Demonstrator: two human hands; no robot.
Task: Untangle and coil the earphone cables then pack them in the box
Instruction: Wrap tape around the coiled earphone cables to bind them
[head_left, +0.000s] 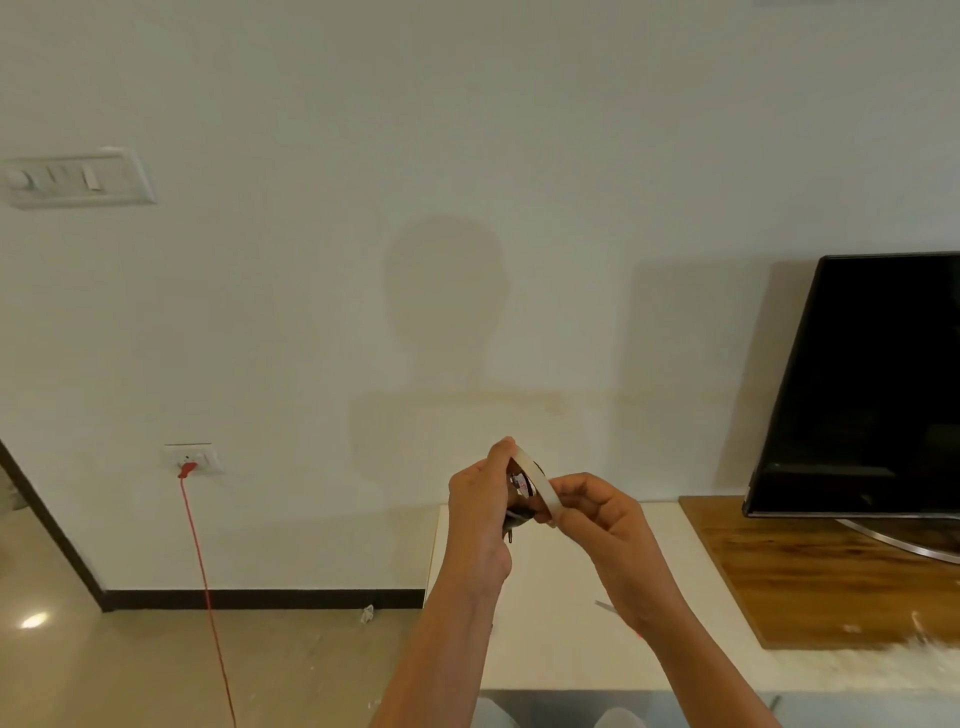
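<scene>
I hold both hands up above the white table. My left hand grips a dark coiled earphone bundle, and a dark end of it hangs below my palm. A white ring that looks like a roll of tape sits against the bundle. My left fingertips hold its top, and my right hand pinches its lower edge. My hands hide most of the earphone cable. No box is in view.
A wooden board lies on the table's right part and carries a black TV. A thin grey object shows beside my right wrist. A red cable runs from a wall socket down to the floor at the left.
</scene>
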